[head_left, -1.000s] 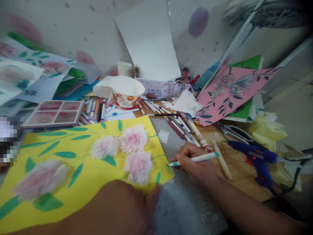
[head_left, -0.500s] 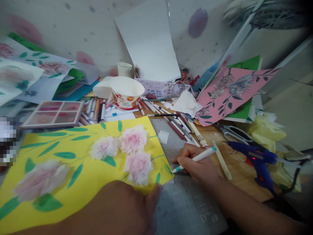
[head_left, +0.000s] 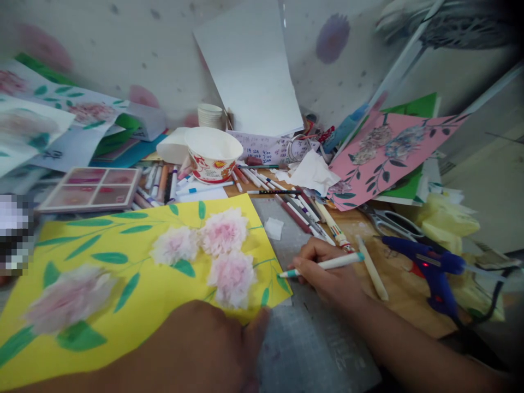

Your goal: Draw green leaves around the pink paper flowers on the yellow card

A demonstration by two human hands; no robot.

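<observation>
My right hand (head_left: pixel 325 267) is closed round a white marker (head_left: pixel 335 262) with green ends. The marker's tip touches a small green leaf near the right corner of a yellow sheet of paper (head_left: pixel 139 295). Painted green leaves and stems run over this sheet, and puffy pink-and-white tissue flowers (head_left: pixel 231 278) stand out from it. My left hand (head_left: pixel 208 344) presses on the sheet's lower edge, one finger stretched out at its right side; its other fingers are mostly hidden. A grey cutting mat (head_left: pixel 311 338) lies under the sheet's right end.
Behind the sheet stand a paper bowl (head_left: pixel 213 155), a four-part tray (head_left: pixel 92 188) and scattered pens (head_left: pixel 297 210). On the right lie scissors (head_left: pixel 395 224), a blue glue gun (head_left: pixel 432 267) and a pink flower sheet (head_left: pixel 393 153). Part of another person shows at the left edge (head_left: pixel 14 229).
The marker has tilted flatter in my right hand, and its tip has moved slightly up and left along the corner leaf. My left hand stays in place.
</observation>
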